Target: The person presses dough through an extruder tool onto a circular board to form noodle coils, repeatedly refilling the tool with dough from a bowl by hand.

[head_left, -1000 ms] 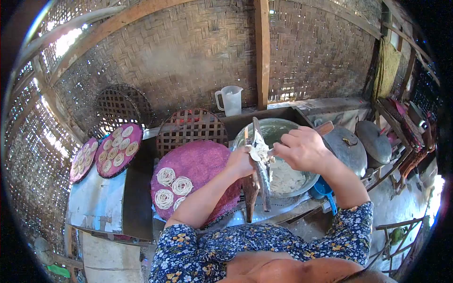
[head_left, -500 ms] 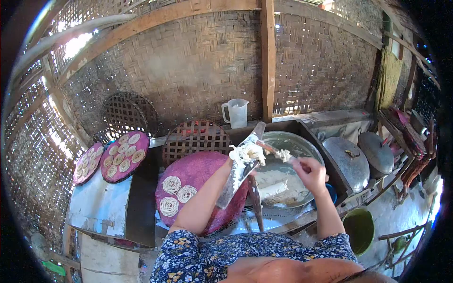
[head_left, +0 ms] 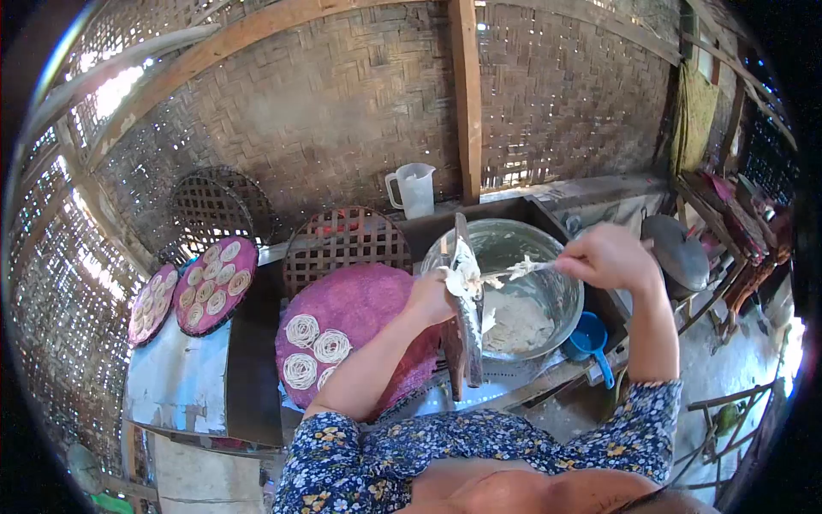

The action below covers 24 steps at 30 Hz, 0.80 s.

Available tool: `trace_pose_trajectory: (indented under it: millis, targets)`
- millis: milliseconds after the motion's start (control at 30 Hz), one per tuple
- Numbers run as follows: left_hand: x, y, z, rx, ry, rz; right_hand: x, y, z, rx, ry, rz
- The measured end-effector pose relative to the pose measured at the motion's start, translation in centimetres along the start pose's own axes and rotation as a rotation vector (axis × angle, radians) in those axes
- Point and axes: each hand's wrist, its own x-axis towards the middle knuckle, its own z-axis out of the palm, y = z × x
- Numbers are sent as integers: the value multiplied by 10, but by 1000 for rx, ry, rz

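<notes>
My left hand [head_left: 431, 297] is closed around a wooden press [head_left: 469, 334] with long arms, held tilted above the basin's left edge. White sticky dough [head_left: 463, 276] is heaped on the press beside my fingers. My right hand [head_left: 606, 257] grips a thin utensil that looks like a spoon [head_left: 545, 266], with a lump of dough on its end pointing toward the press. Beneath both hands stands a large metal basin [head_left: 575, 301] with more pale dough in its bottom. Left of the press, a round pink-covered tray [head_left: 368, 295] carries several coiled noodle-like nests.
A blue dipper [head_left: 588, 332] sits right of the basin. Behind it stand a plastic pitcher [head_left: 415, 190] and a woven rack [head_left: 347, 253]. Two more pink trays of coils lean at left, including a nearer one [head_left: 214, 287]. A lidded pot [head_left: 676, 248] is at right.
My right hand has moved right and up with the spoon, away from the press. The press has turned more upright, and the blue dipper shows more fully.
</notes>
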Motion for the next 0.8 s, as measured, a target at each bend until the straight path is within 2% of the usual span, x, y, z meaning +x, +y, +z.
trace_pose_trajectory:
  millis: [167,267,367,467,533,633,700,767,800]
  targets:
    - [1,-11,27,-81,32,73,24,-35,-19,-185,-109,-15]
    - [-4,0,16,-126,4,-70,33,-51,-2,-260,-135,-106]
    - [-5,3,7,-151,22,-17,33,-63,27,-234,16,-233]
    - [-6,8,-6,-51,-86,-110,29,-70,51,-404,363,-492]
    - [-5,6,-12,-44,-108,-62,26,-65,59,-453,525,-620]
    - [-5,-2,-20,-97,-127,-84,10,-49,40,-322,565,-531]
    - [-2,-10,-21,-163,-124,-128,-10,-38,28,-215,656,-280]
    - [13,-64,40,-735,170,-112,-12,-28,54,182,765,112]
    - [11,-40,20,-483,208,-55,-10,-24,77,384,800,323]
